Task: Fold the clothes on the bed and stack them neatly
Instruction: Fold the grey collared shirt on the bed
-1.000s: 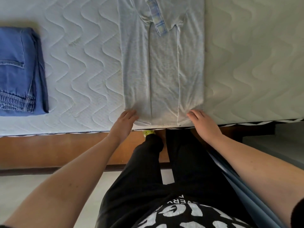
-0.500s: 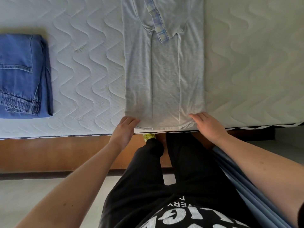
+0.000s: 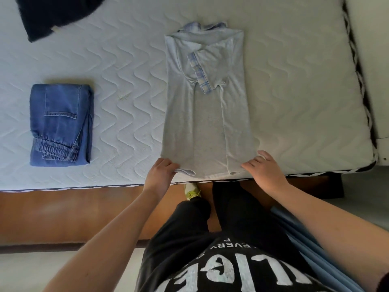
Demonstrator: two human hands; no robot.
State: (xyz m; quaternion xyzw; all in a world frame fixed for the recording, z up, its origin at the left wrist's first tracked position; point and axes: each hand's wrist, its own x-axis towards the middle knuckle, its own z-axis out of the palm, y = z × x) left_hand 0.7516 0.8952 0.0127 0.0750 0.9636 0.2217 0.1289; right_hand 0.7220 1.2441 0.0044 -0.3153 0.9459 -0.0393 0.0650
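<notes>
The left hand (image 3: pixel 161 173) has its fingers (image 3: pixel 171 166) curled onto the near left corner of the grey shirt (image 3: pixel 205 121), apparently pinching the hem, though the thumb is hidden. The right hand (image 3: pixel 264 171) lays its fingers (image 3: pixel 251 164), slightly spread, over the near right corner; whether they grip or only press cannot be told. Holding both hem corners suits lifting that edge toward the collar at twelve o'clock for the next fold. The shirt lies lengthwise on the bed (image 3: pixel 126 66), sides already folded in. At nine o'clock, well apart, sit folded jeans (image 3: pixel 61 125), the start of a stack. A dark garment (image 3: pixel 54 13) waits at eleven o'clock. No containers show.
</notes>
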